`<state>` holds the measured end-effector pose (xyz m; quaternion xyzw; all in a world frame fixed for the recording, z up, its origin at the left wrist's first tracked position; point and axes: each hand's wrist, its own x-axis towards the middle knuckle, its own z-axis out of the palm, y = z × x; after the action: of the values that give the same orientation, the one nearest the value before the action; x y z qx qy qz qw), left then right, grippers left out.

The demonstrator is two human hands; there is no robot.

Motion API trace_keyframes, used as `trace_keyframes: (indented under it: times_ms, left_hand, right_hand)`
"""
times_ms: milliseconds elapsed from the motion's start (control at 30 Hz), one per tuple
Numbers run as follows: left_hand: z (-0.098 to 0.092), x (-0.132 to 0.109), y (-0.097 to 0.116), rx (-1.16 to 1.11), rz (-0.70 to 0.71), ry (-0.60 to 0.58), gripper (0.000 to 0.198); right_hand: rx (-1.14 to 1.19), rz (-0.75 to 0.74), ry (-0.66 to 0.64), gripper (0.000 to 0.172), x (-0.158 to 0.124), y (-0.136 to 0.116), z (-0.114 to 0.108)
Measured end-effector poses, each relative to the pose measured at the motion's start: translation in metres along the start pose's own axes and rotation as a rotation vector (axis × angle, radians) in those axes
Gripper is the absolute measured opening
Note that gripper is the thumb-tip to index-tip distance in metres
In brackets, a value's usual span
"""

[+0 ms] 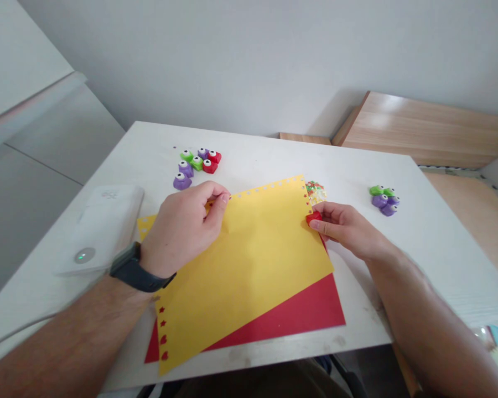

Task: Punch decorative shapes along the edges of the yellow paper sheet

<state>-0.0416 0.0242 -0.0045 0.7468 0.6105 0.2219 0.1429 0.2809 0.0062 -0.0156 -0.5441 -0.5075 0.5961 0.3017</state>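
A yellow sheet of paper (253, 254), with small stars, hearts and other shapes punched along its edges, lies askew over a red sheet (299, 315). My left hand (191, 221), a dark watch on its wrist, pinches the yellow sheet's far edge between thumb and finger. At the right edge, my right hand (342, 226) is closed around a red craft punch (314, 218), which sits on the paper's margin just below a row of punched shapes. Beyond that hand lies a small pile of coloured paper cutouts (316, 192).
Several purple, green and red craft punches (197, 163) stand at the back left of the white table (249, 157). More green and purple punches (384, 200) are grouped at the right. A white box-shaped device (102, 229) with a green light and a cable rests at the left.
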Motion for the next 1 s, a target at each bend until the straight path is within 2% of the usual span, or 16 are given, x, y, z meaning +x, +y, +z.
trace_keyframes:
  times_ms: [233, 633, 1000]
  left_hand:
    - [0.001, 0.000, 0.000, 0.002, 0.009, 0.006, 0.026]
    - [0.002, 0.000, -0.001, 0.014, 0.013, -0.002, 0.025]
    - [0.002, 0.000, 0.001, 0.010, 0.007, -0.014, 0.024]
  right_hand:
    - [-0.045, 0.025, 0.020, 0.034, 0.001, 0.004, 0.001]
    - [-0.087, 0.042, 0.068, 0.027, 0.001, 0.002, 0.005]
    - [-0.077, 0.001, 0.104, 0.035, 0.006, 0.015, 0.003]
